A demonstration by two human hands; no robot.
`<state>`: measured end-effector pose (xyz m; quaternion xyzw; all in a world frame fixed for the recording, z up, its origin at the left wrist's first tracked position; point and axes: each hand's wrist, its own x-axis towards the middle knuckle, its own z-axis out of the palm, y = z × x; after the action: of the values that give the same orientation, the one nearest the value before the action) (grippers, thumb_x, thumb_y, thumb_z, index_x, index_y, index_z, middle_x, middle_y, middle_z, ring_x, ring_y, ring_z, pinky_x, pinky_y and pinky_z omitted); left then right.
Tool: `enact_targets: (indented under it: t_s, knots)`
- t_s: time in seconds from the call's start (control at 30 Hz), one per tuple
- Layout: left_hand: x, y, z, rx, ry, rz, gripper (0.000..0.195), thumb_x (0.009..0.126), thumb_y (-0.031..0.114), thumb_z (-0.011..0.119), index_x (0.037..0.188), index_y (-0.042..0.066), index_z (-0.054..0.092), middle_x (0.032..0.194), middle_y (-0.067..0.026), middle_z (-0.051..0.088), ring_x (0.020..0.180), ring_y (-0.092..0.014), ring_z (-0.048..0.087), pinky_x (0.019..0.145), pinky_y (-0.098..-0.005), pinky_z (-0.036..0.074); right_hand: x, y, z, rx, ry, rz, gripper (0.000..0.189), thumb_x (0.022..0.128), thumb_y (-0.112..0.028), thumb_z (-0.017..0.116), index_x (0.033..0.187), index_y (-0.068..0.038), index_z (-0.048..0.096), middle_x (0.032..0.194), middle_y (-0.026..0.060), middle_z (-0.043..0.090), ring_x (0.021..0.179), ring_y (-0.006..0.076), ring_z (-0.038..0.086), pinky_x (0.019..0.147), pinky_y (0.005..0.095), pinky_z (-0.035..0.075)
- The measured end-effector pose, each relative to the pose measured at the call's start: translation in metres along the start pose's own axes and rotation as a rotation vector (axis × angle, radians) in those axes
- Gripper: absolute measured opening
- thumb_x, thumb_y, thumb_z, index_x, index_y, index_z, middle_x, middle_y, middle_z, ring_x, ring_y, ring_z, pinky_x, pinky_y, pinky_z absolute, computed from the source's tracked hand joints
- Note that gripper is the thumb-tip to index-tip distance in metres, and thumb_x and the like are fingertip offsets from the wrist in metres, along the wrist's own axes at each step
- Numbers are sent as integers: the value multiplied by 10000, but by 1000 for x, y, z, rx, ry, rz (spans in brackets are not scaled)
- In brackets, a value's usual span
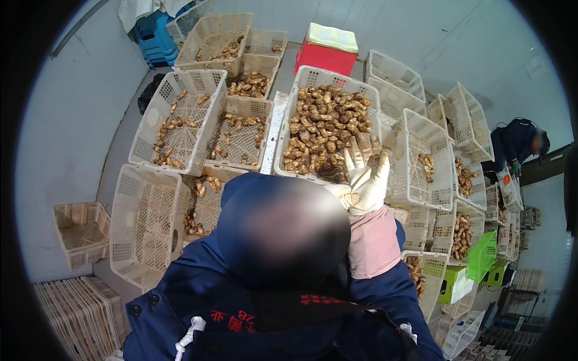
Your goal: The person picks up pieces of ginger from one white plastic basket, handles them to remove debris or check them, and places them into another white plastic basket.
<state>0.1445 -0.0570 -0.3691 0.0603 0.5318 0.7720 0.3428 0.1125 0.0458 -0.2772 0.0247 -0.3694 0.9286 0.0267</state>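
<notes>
My right hand (366, 178), in a soiled white glove with a pink cuff, is raised at the near right corner of a white plastic crate (284, 131). Its fingers are spread and nothing shows in them. The crate holds a thick heap of brown, stubby mushrooms (332, 117), probably matsutake. A dark patch (332, 173) lies at the heap's near edge, partly hidden. My left hand is out of view, with the blurred head and the dark blue jacket covering that area.
Crates with scattered mushrooms (180, 124) stand at left, beside an upturned crate (144, 221). More crates (426, 158) are stacked at right. A red stool (326, 56) with a folded cloth stands behind. Another person (517, 142) bends over crates at far right.
</notes>
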Motion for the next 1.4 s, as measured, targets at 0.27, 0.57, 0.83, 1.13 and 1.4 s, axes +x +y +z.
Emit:
enact_targets:
  t_s: [0.27, 0.57, 0.83, 1.13, 1.4]
  knots:
    - [-5, 16, 17, 66, 14, 169, 128, 995, 159, 581, 943, 55, 634, 755, -17, 616, 634, -88, 562, 564, -248, 456, 15, -1, -1, -122, -92, 42, 669, 1003, -400, 556, 1562, -198, 249, 1616, 78, 226, 1461, 312, 273, 1121, 520, 359]
    - [2, 61, -12, 640, 338, 217, 355, 980, 361, 570, 1095, 29, 619, 956, -167, 677, 872, -326, 655, 755, -405, 500, 71, 21, -29, -728, -72, 10, 591, 1022, -306, 541, 1471, 18, 334, 1403, 202, 505, 1264, 278, 539, 1063, 369, 438]
    - [-22, 103, -36, 73, 445, 287, 307, 992, 333, 594, 1061, 36, 625, 879, -122, 647, 754, -185, 607, 696, -344, 493, 44, 48, -16, -932, -212, -73, 441, 1007, -101, 539, 1418, 29, 449, 1413, 167, 522, 1307, 270, 504, 1102, 367, 404]
    - [-24, 100, -40, -124, 359, 376, 252, 1012, 221, 568, 1057, -20, 628, 884, -52, 632, 797, -112, 562, 696, -276, 470, 29, 43, 5, -871, -295, -26, 539, 983, -266, 629, 1396, 39, 465, 1366, 178, 557, 1254, 263, 548, 1075, 366, 434]
    - [-38, 110, -41, -51, 162, 242, 263, 969, 238, 653, 1017, -20, 633, 909, -65, 643, 838, -117, 559, 737, -291, 481, 15, 44, 5, -725, -194, 73, 500, 1010, -166, 548, 1429, 65, 406, 1371, 207, 534, 1254, 286, 545, 1069, 361, 447]
